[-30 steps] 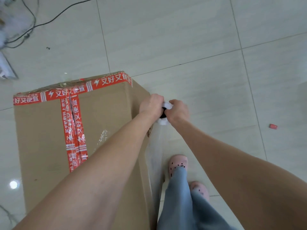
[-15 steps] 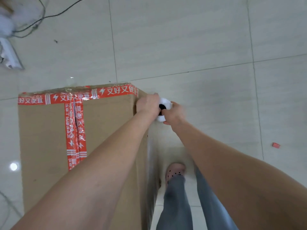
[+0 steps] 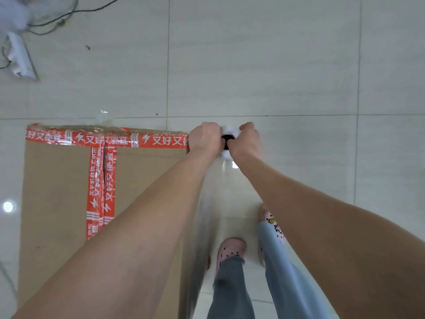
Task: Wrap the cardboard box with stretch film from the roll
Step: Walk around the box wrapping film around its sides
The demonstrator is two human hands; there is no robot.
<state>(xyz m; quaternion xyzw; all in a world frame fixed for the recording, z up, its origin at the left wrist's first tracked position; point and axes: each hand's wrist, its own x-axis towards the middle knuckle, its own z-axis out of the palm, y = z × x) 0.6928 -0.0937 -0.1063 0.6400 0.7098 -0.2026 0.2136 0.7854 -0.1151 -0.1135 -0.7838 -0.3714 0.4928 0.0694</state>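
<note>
A tall cardboard box (image 3: 57, 192) sealed with red printed tape stands on the floor at the left. Just past its far right corner I hold the stretch film roll (image 3: 227, 143) upright; only its white top with a dark core hole shows. My left hand (image 3: 204, 140) grips the roll from the left and my right hand (image 3: 247, 141) grips it from the right. A sheet of clear film (image 3: 207, 215) runs from the roll back along the box's right side, blurred.
Pale tiled floor (image 3: 276, 65) stretches ahead and to the right. Black cables (image 3: 69, 14) and a white object (image 3: 21, 58) lie at the far left. My legs in blue jeans and pink clogs (image 3: 232, 249) stand right of the box.
Both hands with the roll have travelled forward along the box's right side, from its middle to the far right corner. My feet have stepped forward.
</note>
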